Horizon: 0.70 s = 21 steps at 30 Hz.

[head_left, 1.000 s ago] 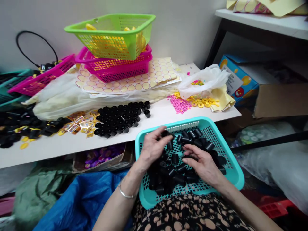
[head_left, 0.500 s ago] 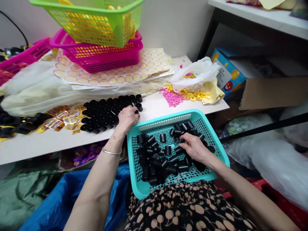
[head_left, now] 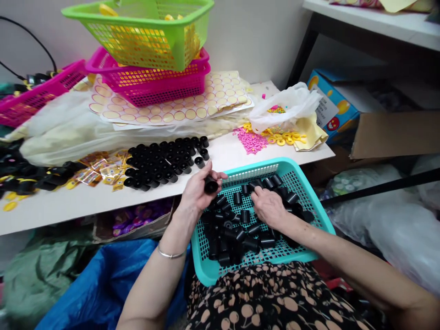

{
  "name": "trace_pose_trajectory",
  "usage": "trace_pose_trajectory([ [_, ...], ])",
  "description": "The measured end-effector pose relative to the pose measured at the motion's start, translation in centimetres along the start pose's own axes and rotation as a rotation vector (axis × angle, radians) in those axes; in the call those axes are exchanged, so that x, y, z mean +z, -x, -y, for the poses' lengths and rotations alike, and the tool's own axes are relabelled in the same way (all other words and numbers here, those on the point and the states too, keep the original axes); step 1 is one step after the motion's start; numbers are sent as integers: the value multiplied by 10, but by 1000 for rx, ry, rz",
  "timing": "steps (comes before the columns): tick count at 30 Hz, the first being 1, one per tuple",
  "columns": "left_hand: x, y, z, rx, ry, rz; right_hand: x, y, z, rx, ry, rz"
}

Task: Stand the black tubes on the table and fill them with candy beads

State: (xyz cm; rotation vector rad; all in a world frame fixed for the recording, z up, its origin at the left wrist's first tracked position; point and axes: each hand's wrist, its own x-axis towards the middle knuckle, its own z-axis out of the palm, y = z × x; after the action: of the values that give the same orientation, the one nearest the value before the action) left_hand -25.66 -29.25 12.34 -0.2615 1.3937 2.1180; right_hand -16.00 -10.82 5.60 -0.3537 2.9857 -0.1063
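A black plastic cup (head_left: 210, 185) sits in my left hand (head_left: 198, 189), its open end facing me, above the basket's left rim. My right hand (head_left: 269, 207) reaches down into the turquoise basket (head_left: 318, 213), fingers bent among loose black cups; whatever its fingertips hold is hidden. Many more cups lie tumbled in that basket, one lying cup (head_left: 245, 216) near the middle. On the white table, rows of upright black cups (head_left: 156, 162) stand close together. One upright cup (head_left: 199, 162) stands slightly apart at their right front corner.
Small orange packets (head_left: 103, 169) lie left of the rows. Pink beads (head_left: 252, 141) and yellow rings (head_left: 283, 138) are spread at the right, near a white plastic bag (head_left: 292, 105). A green basket (head_left: 137, 39) is stacked on a magenta basket (head_left: 161, 82). An open cardboard box (head_left: 395, 135) stands right.
My left hand has moved from the rows toward the basket and now shows a cup in its fingers. My right hand remains in the basket, fingers shifted slightly. The view has shifted a little.
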Motion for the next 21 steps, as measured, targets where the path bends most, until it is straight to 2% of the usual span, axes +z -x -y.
trace_pose_trajectory([
  [2, 2, 3, 5, -113, 105, 45, -4, 3, -3, 13, -208, -57],
  [4, 3, 4, 10, -179, 162, 64, -11, 6, -5, 43, -597, -104],
  [7, 8, 5, 19, -214, 170, 78, -24, 7, -1, 72, -1237, -124],
  [9, 11, 7, 25, -195, 151, 86, -31, 6, 3, 73, -1452, -159],
  [12, 14, 7, 29, -108, 88, 93, -37, 6, 6, 74, -1490, -215],
  [15, 8, 3, 27, -14, -39, 68, -35, 11, 3, 105, -1416, -177],
  [21, -10, -6, 23, -72, -185, 100, -11, 22, -14, 243, -1134, -37],
])
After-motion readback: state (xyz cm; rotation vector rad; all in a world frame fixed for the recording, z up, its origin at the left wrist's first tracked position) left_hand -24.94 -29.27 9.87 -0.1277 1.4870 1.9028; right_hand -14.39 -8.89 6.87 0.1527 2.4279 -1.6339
